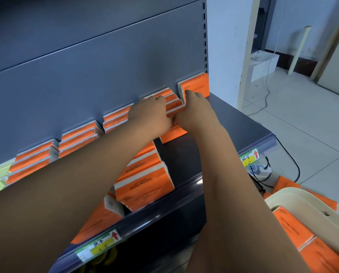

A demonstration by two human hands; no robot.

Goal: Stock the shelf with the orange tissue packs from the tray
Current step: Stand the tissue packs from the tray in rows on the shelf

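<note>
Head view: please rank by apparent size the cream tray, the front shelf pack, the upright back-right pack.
1. Cream tray, partly cut off.
2. Front shelf pack.
3. Upright back-right pack; probably smaller only by distance.

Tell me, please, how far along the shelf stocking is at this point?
Done: orange stacks line the back of the shelf, with more front packs lying nearer the edge. In hand: the left hand and right hand are on the rightmost stack, beside an upright pack. Left: the tray still holds tray packs.
</note>
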